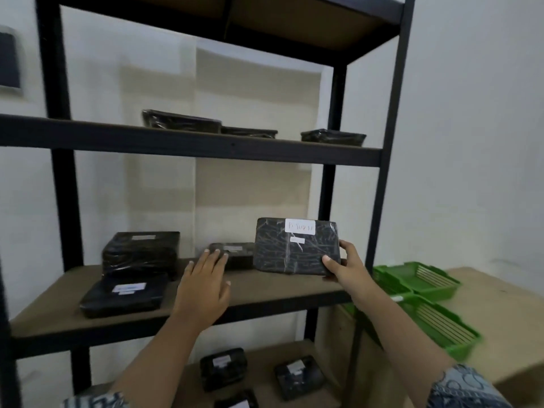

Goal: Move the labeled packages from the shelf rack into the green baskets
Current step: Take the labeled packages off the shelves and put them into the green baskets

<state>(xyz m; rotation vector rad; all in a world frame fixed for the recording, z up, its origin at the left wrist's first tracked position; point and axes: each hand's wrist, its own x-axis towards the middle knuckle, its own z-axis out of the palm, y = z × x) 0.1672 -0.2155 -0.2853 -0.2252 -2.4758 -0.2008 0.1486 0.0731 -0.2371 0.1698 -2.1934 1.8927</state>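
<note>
My right hand (343, 262) grips the lower right corner of a black wrapped package (294, 248) with a white label, tilted upright above the middle shelf (265, 287) of the black rack. My left hand (206, 278) reaches flat over the same shelf, fingertips touching a small black package (235, 253) behind it. More labeled black packages lie at the shelf's left: a thick one (141, 251) and a flat one (123, 294). Two green baskets (418, 279) (444, 325) sit on a wooden table to the right.
The upper shelf carries three black packages (182, 122) (248, 132) (332, 135). The lower shelf holds three more labeled packages (223, 368) (298, 375) (237, 403). The rack's black upright post (388, 160) stands between the shelf and the wooden table (506, 304).
</note>
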